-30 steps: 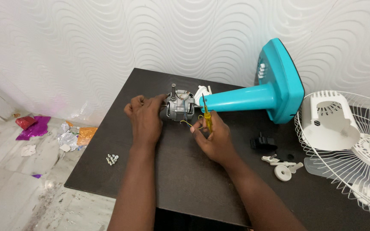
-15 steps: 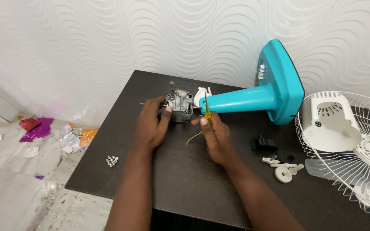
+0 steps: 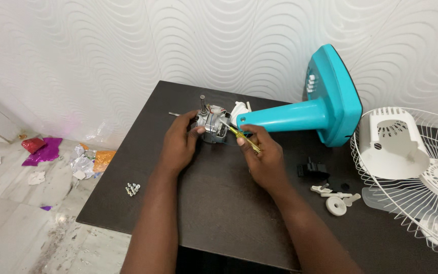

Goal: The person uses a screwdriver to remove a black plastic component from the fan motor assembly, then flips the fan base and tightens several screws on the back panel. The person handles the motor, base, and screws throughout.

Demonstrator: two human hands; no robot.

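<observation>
Gripping the metal fan motor [image 3: 212,123] from its left side, the left hand [image 3: 178,144] has its fingers curled onto the housing and its thumb on the near face. The motor sits on the dark table [image 3: 219,203], near the far edge, with its shaft pointing up and a thin rod sticking out to the left.

Left of all this, on the floor, lie scraps of coloured foil and paper [image 3: 62,155]. On the table's left part, well apart from the hands, rests a small cluster of screws [image 3: 132,189].

To the right of the motor, the right hand [image 3: 262,160] pinches a yellow-handled screwdriver [image 3: 244,140] between thumb and fingers, its tip angled up and left against the motor's right side. Just behind it, the neck of a teal fan stand [image 3: 310,111] lies on its side, the round base tipped up toward the wall.

Further right sit a small black part [image 3: 313,169] and some white plastic pieces [image 3: 333,195]. At the far right lies a white wire fan guard [image 3: 432,198] with a white motor cover [image 3: 389,142] on it.
</observation>
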